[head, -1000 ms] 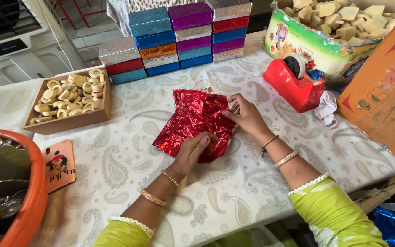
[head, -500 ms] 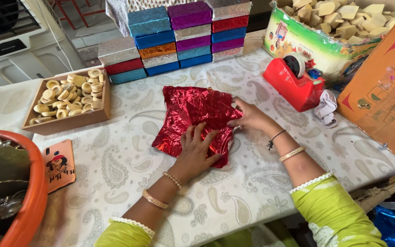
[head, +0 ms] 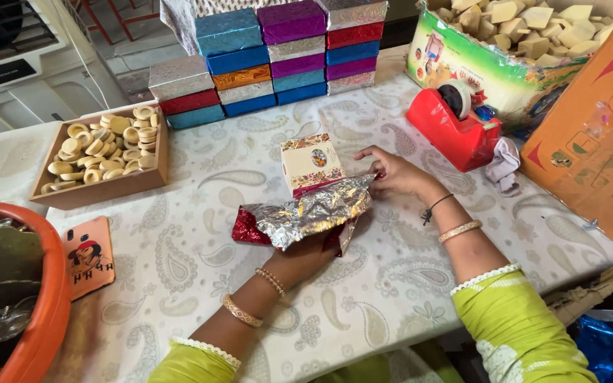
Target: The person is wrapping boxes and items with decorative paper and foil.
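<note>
The left hand (head: pixel 305 257) is gripping the red-and-silver foil wrapper (head: pixel 306 213) from beneath, fingers closed, while the right hand (head: pixel 390 170) is pinching its edge beside the small printed box (head: pixel 311 162) on the bench (head: pixel 179 248).

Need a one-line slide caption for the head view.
Left hand and right hand fold red foil wrap around a small printed box on the paisley tablecloth.

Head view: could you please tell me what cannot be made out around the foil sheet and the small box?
- Left hand: its fingers are hidden under the foil sheet.
- Small box: its lower edge is covered by the foil.
- Right hand: its fingertips are hidden by the foil's edge.
- Orange tub: cut off by the left edge; contents are dark.
</note>
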